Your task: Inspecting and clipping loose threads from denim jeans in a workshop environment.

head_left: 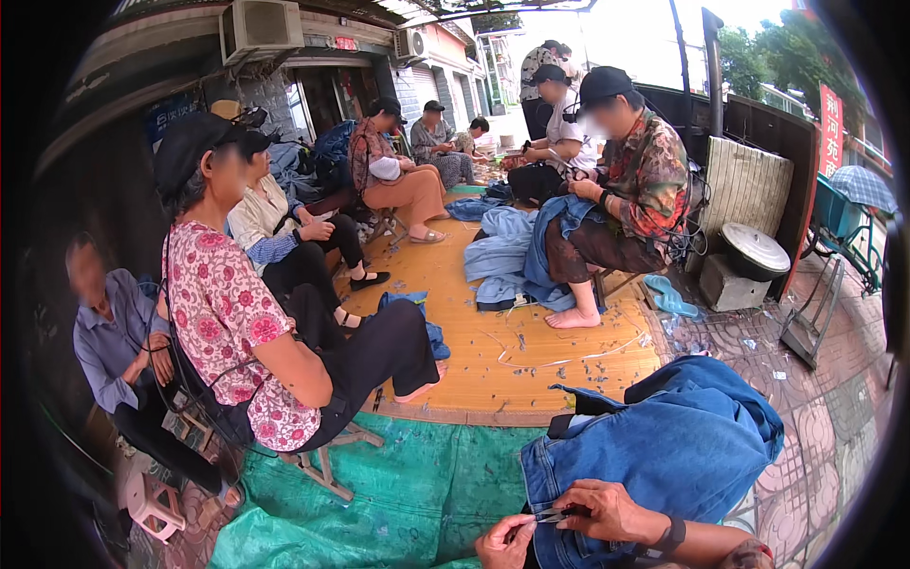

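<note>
A pair of blue jeans [645, 431] lies bunched in front of me at the lower right, its waistband [538, 469] toward the left. My right hand [607, 512] is closed around small metal thread snips [550, 516], whose points reach left over the denim. Close beside those points, my left hand [505, 542] is closed in a pinch at the edge of the jeans. Its fingertips seem to hold the denim edge, though the exact spot is too small to make out. A dark band circles my right wrist.
A green tarp [351, 493] and a yellow mat [445, 332] strewn with scraps cover the ground. Several people sit around the mat on low stools. A denim pile [502, 251] lies there. At right are blue slippers [670, 296], a lidded pot [754, 251] and a dustpan [810, 327].
</note>
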`<state>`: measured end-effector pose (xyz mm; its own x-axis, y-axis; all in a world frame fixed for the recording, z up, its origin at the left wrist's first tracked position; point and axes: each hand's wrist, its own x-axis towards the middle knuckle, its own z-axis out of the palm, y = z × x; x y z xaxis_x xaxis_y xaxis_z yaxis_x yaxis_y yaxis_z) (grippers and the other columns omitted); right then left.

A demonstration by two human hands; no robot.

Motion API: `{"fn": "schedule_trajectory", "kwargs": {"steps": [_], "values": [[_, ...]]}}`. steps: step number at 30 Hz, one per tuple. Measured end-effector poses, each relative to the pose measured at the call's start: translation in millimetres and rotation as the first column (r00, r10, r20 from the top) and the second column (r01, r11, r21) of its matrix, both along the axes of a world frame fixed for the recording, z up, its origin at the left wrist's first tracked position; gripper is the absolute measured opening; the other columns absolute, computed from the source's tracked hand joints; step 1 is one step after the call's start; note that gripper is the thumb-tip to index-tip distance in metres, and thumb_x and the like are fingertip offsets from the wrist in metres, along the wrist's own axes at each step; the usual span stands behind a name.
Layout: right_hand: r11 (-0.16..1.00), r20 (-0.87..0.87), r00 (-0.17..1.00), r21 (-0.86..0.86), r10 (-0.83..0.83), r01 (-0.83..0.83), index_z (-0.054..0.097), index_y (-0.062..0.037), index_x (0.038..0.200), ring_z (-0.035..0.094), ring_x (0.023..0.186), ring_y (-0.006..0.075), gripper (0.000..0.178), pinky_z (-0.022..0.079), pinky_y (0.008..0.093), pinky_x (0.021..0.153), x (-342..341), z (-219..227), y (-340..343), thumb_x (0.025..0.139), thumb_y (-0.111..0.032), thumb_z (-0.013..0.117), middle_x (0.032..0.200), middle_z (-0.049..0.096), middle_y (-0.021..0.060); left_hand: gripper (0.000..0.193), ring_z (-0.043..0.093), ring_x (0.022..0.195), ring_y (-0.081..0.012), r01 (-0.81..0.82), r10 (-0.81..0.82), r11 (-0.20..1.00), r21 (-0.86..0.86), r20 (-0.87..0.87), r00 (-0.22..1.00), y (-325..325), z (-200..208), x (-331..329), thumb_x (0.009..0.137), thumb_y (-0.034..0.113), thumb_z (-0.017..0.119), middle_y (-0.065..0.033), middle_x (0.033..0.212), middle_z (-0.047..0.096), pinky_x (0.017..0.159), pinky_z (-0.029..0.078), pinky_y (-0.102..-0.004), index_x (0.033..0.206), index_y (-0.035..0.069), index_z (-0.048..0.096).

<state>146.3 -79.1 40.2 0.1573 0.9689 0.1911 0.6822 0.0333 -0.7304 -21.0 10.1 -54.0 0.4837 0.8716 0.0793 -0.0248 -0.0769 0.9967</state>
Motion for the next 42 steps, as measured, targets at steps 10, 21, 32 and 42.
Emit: {"fn": "schedule_trajectory", "kwargs": {"steps": [10, 21, 32, 42], "values": [[1.0, 0.001, 1.0, -0.001, 0.0, 0.0, 0.063, -0.0062, 0.095, 0.061, 0.083, 0.0282, 0.023, 0.05, 0.0372, 0.069, -1, -3, -2, 0.076, -0.014, 0.072, 0.085, 0.061, 0.008, 0.01, 0.059, 0.076, -0.011, 0.013, -0.012, 1.0, 0.01, -0.049, 0.999, 1, -1, -4, 0.085, 0.008, 0.063, -0.0053, 0.082, 0.066, 0.071, 0.048, -0.0266, 0.092, 0.001, 0.066], [1.0, 0.144, 0.989, 0.027, -0.006, 0.002, 0.064, -0.0077, 0.093, 0.061, 0.085, 0.0274, 0.024, 0.05, 0.0375, 0.069, 3, 0, -3, 0.072, -0.014, 0.072, 0.085, 0.061, 0.0071, 0.01, 0.055, 0.075, -0.0058, 0.063, -0.061, 0.995, -0.078, 0.034, 0.998, 4, 3, -6, 0.086, 0.008, 0.063, 0.0005, 0.082, 0.063, 0.069, 0.046, -0.022, 0.092, 0.0, 0.064], [0.999, 0.146, 0.989, 0.052, -0.01, 0.003, 0.064, -0.007, 0.092, 0.06, 0.082, 0.0263, 0.023, 0.049, 0.0372, 0.067, 7, -8, -3, 0.072, -0.014, 0.073, 0.083, 0.061, 0.0061, 0.008, 0.054, 0.076, -0.0044, 0.121, -0.107, 0.974, -0.194, 0.086, 0.991, 5, 11, -4, 0.087, 0.007, 0.062, 0.0028, 0.082, 0.061, 0.07, 0.045, -0.0197, 0.093, 0.002, 0.063], [0.998, 0.145, 0.989, 0.068, 0.006, -0.016, 0.065, -0.0071, 0.093, 0.059, 0.08, 0.0265, 0.024, 0.049, 0.0371, 0.065, 7, -5, -3, 0.071, -0.014, 0.073, 0.081, 0.06, 0.0065, 0.007, 0.052, 0.073, -0.0036, 0.143, -0.13, 0.97, -0.197, 0.078, 0.988, 6, 14, -2, 0.088, 0.008, 0.061, 0.0041, 0.08, 0.059, 0.066, 0.043, -0.0193, 0.091, 0.002, 0.063]]}}
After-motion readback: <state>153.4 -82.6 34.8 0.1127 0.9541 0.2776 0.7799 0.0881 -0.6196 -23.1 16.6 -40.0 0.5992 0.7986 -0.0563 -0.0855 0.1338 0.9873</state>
